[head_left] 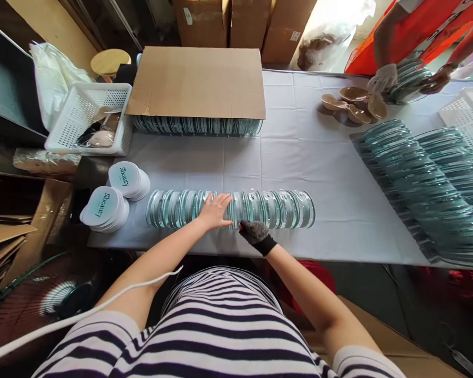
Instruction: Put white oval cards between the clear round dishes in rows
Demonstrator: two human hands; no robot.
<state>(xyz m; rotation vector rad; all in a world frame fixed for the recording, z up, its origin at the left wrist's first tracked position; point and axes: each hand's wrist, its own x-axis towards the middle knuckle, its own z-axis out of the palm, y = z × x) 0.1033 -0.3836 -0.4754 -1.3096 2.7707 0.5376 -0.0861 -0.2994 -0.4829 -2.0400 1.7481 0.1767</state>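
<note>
Left hand [216, 211] lies with fingers spread flat on the glass-disc row [284, 209]; gloved right hand [254, 232] curls against it.

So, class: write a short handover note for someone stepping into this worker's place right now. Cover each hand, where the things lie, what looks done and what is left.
Left hand: bare, resting flat on top of the row of glass discs standing on edge near the table front.
Right hand: in a dark glove, at the row's near side; grip unclear.
Done: row stands together; two stacks of round labels lie to its left.
Left: more discs wait under the cardboard sheet and at right.
</note>
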